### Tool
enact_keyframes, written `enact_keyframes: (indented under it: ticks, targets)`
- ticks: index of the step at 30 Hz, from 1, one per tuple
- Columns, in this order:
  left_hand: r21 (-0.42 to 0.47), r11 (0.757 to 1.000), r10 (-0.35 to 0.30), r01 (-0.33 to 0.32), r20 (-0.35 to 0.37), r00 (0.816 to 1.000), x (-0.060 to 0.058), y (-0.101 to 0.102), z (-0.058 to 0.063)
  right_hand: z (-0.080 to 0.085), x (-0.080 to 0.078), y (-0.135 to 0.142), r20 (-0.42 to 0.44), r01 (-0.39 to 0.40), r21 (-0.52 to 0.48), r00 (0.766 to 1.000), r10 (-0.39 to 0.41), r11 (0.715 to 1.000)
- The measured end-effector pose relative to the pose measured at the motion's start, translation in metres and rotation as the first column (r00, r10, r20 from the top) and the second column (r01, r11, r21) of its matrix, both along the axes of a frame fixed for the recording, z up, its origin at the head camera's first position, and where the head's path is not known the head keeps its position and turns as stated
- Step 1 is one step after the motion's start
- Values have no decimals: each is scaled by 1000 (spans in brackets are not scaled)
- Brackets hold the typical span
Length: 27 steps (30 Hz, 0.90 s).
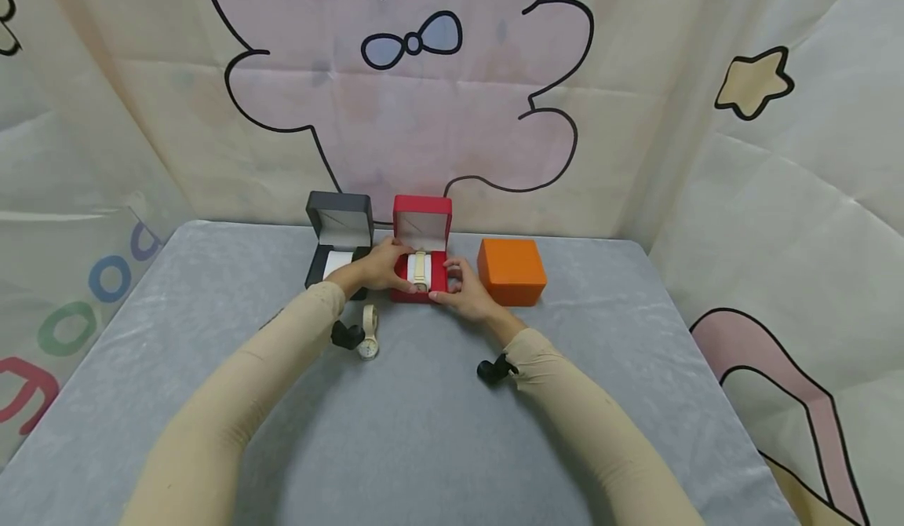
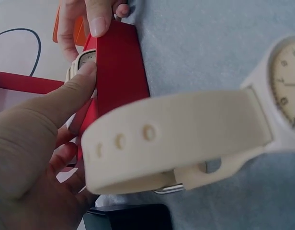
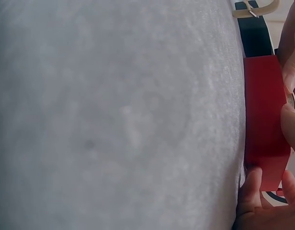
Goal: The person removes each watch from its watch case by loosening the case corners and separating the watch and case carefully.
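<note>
An open red watch box [image 1: 422, 206] stands toward the back of the table, its lid upright. Inside it, a cream-strapped wristwatch [image 1: 421, 271] wraps a white cushion. My left hand [image 1: 381, 267] holds the box's left side; in the left wrist view its thumb [image 2: 85, 79] lies on the watch by the dial. From the other side my right hand [image 1: 468, 294] grips the box, thumb on the front edge and fingers along the right side. The right wrist view shows the red front face [image 3: 266, 115] between fingers of both hands.
Left of the red box stands an open dark watch box [image 1: 339, 202] with a white cushion [image 1: 337, 261]. A second cream watch [image 1: 369, 330] sits in front of it, strap buckled into a loop. At right is a closed orange box [image 1: 512, 271]. A patterned curtain [image 1: 636, 157] hangs behind the table.
</note>
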<state>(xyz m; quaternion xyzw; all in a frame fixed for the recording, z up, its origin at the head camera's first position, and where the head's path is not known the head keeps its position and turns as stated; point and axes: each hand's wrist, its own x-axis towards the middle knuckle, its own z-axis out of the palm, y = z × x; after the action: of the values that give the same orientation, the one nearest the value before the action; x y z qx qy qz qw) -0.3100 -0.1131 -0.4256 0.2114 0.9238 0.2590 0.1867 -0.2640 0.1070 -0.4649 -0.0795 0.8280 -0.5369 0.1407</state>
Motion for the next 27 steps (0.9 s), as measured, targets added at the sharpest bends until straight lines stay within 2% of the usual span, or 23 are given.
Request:
enact_keyframes:
  ticks: [7, 10, 15, 19, 27]
  targets:
    - [20, 1000, -12, 14, -62, 998, -1, -2, -5, 0, 0, -1, 7, 7, 14, 1000, -7, 1000]
    - [20, 1000, -13, 15, -99, 995, -1, -3, -4, 1, 0, 0, 12, 9, 12, 1000, -9, 1000]
    - [55, 998, -16, 22, -120, 993, 0, -1, 0, 2, -1, 1, 19, 10, 10, 1000, -10, 1000]
    - [90, 996, -14, 25, -122, 992, 2, -1, 2, 1, -2, 1, 12, 3, 7, 1000, -3, 1000]
    - [164, 986, 52, -44, -49, 997, 1, -5, -2, -1, -1, 1, 5, -6, 0, 1000, 6, 1000]
